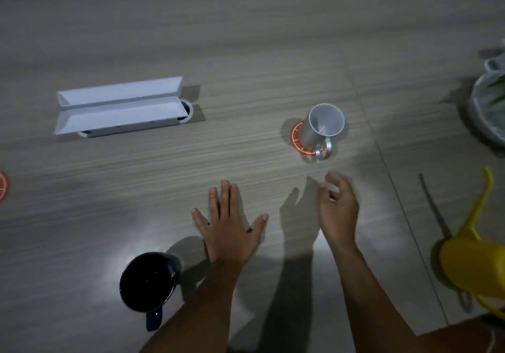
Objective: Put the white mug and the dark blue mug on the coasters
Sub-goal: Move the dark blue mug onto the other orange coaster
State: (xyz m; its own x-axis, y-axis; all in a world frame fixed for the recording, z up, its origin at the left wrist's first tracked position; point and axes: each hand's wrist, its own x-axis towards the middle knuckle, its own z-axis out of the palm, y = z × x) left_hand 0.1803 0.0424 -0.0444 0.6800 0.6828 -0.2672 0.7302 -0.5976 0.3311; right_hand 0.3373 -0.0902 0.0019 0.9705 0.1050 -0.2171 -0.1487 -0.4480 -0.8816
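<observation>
The white mug [322, 127] stands upright on an orange coaster [296, 137], its handle turned toward me. A dark blue mug [149, 281] stands on the bare table at the lower left, handle toward me. A second orange coaster [3, 186] shows partly at the far left edge. My left hand [229, 221] lies flat on the table with fingers spread, to the right of the blue mug and apart from it. My right hand [337, 208] hovers just below the white mug, fingers loosely curled and holding nothing.
An open white long box [120, 107] lies at the back left. A yellow watering can [470, 257] stands at the right edge, with a plastic-wrapped plant pot [489, 107] behind it. The wood-grain table [246, 38] has a seam running down the right side.
</observation>
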